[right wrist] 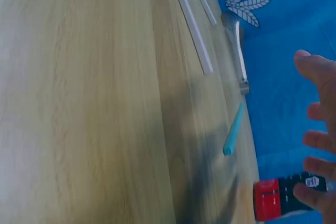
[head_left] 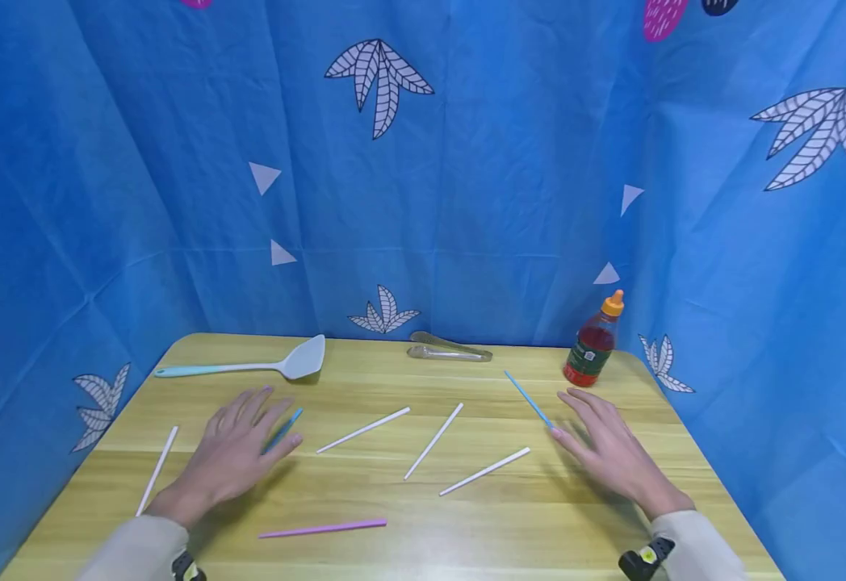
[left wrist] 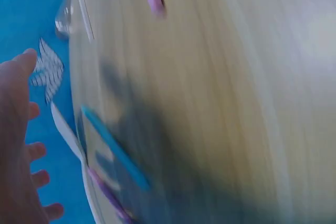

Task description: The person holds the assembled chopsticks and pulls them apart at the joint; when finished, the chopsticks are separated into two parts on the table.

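My left hand [head_left: 234, 452] hovers over the left side of the table with its fingers spread, holding nothing. Under it lies a blue chopstick [left wrist: 115, 148], and a purple chopstick [left wrist: 107, 192] shows beside that in the left wrist view; in the head view the hand mostly covers the purple one. On the right, my right hand [head_left: 608, 448] is raised over the table, fingers apart and holding nothing. Its thumb overlaps the near end of another blue chopstick [head_left: 528, 399] in the head view. Several white chopsticks [head_left: 433, 442] and a pink-purple chopstick [head_left: 323, 528] lie scattered between the hands.
A spatula [head_left: 305, 359] with a pale blue handle lies at the back left. Metal tongs [head_left: 448, 353] rest at the back edge. A red sauce bottle [head_left: 590, 351] with an orange cap stands behind my right hand. Blue curtain [head_left: 423, 202] surrounds the wooden table [head_left: 510, 541].
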A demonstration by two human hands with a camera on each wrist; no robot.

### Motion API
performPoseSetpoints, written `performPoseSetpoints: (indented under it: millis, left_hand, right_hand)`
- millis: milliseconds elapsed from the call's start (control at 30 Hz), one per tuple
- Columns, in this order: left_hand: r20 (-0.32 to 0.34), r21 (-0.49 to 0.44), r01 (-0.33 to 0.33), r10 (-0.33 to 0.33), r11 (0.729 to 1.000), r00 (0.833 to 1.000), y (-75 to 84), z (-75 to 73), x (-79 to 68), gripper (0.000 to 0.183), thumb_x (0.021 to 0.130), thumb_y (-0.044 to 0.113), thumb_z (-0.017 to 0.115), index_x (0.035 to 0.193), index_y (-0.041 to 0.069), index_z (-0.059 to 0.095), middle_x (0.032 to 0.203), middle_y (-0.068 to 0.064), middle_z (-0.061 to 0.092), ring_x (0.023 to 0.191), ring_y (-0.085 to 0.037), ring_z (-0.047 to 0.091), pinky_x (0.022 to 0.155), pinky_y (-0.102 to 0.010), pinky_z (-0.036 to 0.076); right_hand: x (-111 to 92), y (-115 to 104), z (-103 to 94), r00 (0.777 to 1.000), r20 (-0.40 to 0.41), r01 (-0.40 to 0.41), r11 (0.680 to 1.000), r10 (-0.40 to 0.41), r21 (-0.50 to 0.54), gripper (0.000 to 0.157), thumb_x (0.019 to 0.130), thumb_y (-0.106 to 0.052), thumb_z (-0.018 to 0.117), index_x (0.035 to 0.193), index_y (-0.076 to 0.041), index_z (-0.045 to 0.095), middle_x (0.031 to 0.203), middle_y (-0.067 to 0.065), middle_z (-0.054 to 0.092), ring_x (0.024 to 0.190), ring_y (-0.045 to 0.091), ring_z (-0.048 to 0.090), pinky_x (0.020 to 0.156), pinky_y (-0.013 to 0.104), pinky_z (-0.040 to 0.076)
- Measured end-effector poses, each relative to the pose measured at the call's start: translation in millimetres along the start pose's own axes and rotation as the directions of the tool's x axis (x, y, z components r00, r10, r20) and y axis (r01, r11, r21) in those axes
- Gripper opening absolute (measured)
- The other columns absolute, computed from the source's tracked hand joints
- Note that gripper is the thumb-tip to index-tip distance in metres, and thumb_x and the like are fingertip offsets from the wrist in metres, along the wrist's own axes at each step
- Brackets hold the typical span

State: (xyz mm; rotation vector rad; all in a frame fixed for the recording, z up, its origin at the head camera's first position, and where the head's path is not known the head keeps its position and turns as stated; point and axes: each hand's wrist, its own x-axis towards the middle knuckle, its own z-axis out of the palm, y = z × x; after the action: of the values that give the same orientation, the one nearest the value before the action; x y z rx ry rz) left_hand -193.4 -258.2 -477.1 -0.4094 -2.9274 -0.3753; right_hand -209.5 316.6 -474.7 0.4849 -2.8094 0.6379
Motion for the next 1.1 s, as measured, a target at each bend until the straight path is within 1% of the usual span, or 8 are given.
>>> performPoseSetpoints:
  millis: [133,333,533,667,833,900,1000,1100]
  left_hand:
    - [-0.024,-0.054,-0.093,0.092,0.994,0.995,26.3,2.2,5.3,0.060,0.110,0.055,0.059,0.157,0.017,0.057,0.171,-0.021,0.040,0.160,-0.050,0.030,0.125,-0.076,0.029]
    - [0.007,-0.150,-0.181,0.184,0.972,0.983,68.6,9.3,18.0,0.056,0.109,0.051,0.063,0.154,0.019,0.060,0.172,-0.015,0.041,0.160,-0.042,0.036,0.126,-0.068,0.038]
    - [0.049,-0.241,-0.253,0.272,0.937,0.961,106.0,23.1,31.0,0.055,0.108,0.046,0.067,0.155,0.019,0.060,0.168,-0.013,0.045,0.156,-0.036,0.042,0.122,-0.062,0.047]
    - [0.066,-0.297,-0.279,0.311,0.913,0.948,125.7,35.6,36.8,0.052,0.108,0.041,0.070,0.153,0.018,0.061,0.163,-0.012,0.050,0.152,-0.032,0.046,0.120,-0.056,0.051]
    - [0.070,-0.337,-0.321,0.364,0.885,0.929,150.3,48.4,44.5,0.044,0.107,0.033,0.072,0.146,0.013,0.066,0.148,-0.007,0.060,0.144,-0.028,0.054,0.120,-0.049,0.051]
    - [0.097,-0.344,-0.324,0.376,0.881,0.921,160.0,52.3,47.1,0.042,0.107,0.031,0.072,0.145,0.013,0.066,0.142,-0.003,0.062,0.137,-0.023,0.058,0.117,-0.044,0.054]
    - [0.162,-0.351,-0.305,0.378,0.885,0.912,173.4,57.7,49.9,0.040,0.107,0.031,0.073,0.144,0.017,0.068,0.135,0.002,0.065,0.122,-0.012,0.062,0.108,-0.034,0.057]
    - [0.214,-0.356,-0.296,0.386,0.886,0.898,184.7,64.4,52.0,0.038,0.106,0.032,0.074,0.142,0.020,0.069,0.132,0.005,0.067,0.116,-0.008,0.063,0.104,-0.029,0.058]
  right_hand:
    - [5.5,-8.1,3.1,0.999,-0.004,0.040,0.998,-0.040,0.052,0.063,0.106,-0.035,0.072,0.159,-0.007,0.052,0.162,0.019,0.052,0.148,0.047,0.047,0.118,0.076,0.038]
    - [12.6,-15.9,11.0,0.995,0.000,0.100,0.987,-0.101,0.123,0.059,0.104,-0.029,0.077,0.157,-0.012,0.056,0.155,0.016,0.060,0.141,0.044,0.057,0.113,0.072,0.048]
    - [18.3,-19.4,25.1,0.988,0.029,0.145,0.975,-0.152,0.167,0.055,0.100,-0.023,0.082,0.150,-0.011,0.063,0.147,0.011,0.067,0.129,0.037,0.068,0.103,0.057,0.061]
    - [21.3,-21.9,35.1,0.980,0.063,0.175,0.968,-0.189,0.181,0.050,0.099,-0.022,0.082,0.146,-0.010,0.067,0.145,0.005,0.069,0.132,0.032,0.066,0.104,0.050,0.062]
    - [19.9,-22.6,42.9,0.972,0.121,0.179,0.968,-0.202,0.175,0.044,0.099,-0.026,0.082,0.141,-0.015,0.072,0.142,0.001,0.070,0.131,0.030,0.066,0.108,0.059,0.057]
    - [17.9,-22.5,44.5,0.967,0.144,0.186,0.967,-0.212,0.172,0.042,0.099,-0.027,0.082,0.139,-0.015,0.073,0.140,0.001,0.070,0.128,0.029,0.066,0.108,0.059,0.057]
    - [15.5,-22.6,46.3,0.958,0.168,0.203,0.963,-0.233,0.179,0.040,0.100,-0.029,0.082,0.137,-0.015,0.074,0.136,0.002,0.071,0.123,0.026,0.068,0.104,0.053,0.060]
    - [14.8,-22.4,47.9,0.951,0.174,0.221,0.957,-0.254,0.188,0.039,0.099,-0.031,0.082,0.134,-0.015,0.075,0.132,0.001,0.073,0.118,0.022,0.070,0.100,0.047,0.062]
